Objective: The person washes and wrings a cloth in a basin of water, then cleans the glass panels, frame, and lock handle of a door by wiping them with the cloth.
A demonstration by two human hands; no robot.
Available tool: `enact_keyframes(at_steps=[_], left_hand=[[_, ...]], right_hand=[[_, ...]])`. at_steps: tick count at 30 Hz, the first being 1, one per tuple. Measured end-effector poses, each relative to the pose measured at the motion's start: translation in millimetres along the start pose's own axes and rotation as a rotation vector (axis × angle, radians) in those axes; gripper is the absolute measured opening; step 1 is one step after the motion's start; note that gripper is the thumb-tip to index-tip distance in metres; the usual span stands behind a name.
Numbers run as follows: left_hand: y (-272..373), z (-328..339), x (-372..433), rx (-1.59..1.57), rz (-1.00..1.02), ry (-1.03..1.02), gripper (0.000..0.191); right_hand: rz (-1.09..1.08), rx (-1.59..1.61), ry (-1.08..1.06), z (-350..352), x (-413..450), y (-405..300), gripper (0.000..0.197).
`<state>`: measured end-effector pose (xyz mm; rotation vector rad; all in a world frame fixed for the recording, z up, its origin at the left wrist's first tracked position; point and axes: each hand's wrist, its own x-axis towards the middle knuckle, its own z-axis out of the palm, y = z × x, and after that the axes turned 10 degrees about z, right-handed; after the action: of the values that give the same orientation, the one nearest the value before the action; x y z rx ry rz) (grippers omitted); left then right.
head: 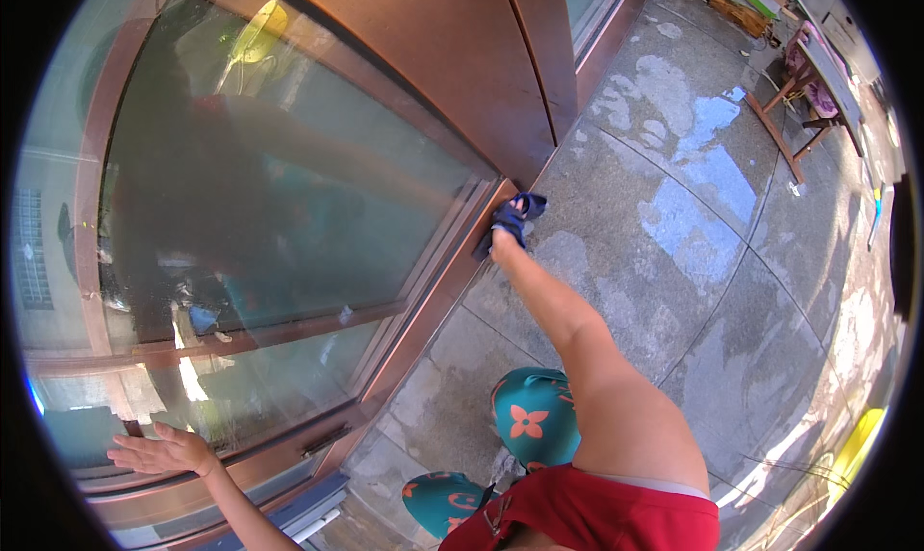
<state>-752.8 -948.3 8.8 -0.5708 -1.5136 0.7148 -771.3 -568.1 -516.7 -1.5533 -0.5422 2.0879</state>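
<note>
My right hand (505, 230) reaches down and grips a dark blue cloth (533, 206). It presses the cloth against the low corner of a brown metal frame (404, 338), close to the paved ground. Spread and holding nothing, my left hand (164, 451) is at the lower left beside a large glass pane (346, 190). Whether its palm touches the glass I cannot tell. The pane reflects my arm and the yard around me. Right of the pane rises a wide brown metal panel (462, 38) with a dark vertical seam.
Stone paving (650, 320) below me has wet and dry patches. At the upper right stands a small wooden table (816, 74) with pink fabric by it. A yellow object (859, 443) lies at the right rim. My knees in teal patterned trousers (538, 406) are bent beneath me.
</note>
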Motion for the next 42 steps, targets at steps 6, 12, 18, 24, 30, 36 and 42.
enact_keyframes(at_steps=[6,12,18,24,30,36,42], left_hand=[[-14,-3,0,-0.029,0.001,0.051,0.071],[8,9,-5,-0.055,-0.027,0.046,0.072],[12,8,-9,-0.062,-0.131,-0.028,0.078],[19,13,-7,-0.111,-0.124,0.028,0.074],[-3,-2,0,-0.123,-0.156,0.000,0.076],[3,-5,-3,-0.145,-0.216,-0.052,0.073],[0,-9,-7,-0.232,-0.246,-0.087,0.065]], right_hand=[[-0.621,-0.250,-0.156,41,-85,-66,0.065],[-0.620,-0.203,-0.071,18,42,-117,0.066],[0.081,0.188,-0.009,1,27,22,0.070],[0.468,-0.070,0.167,37,-77,33,0.067],[-0.312,-0.136,-0.005,97,-231,-125,0.061],[-1.407,-0.258,-0.216,132,-426,-216,0.050],[-2.145,-0.365,-0.794,119,-521,-164,0.033]])
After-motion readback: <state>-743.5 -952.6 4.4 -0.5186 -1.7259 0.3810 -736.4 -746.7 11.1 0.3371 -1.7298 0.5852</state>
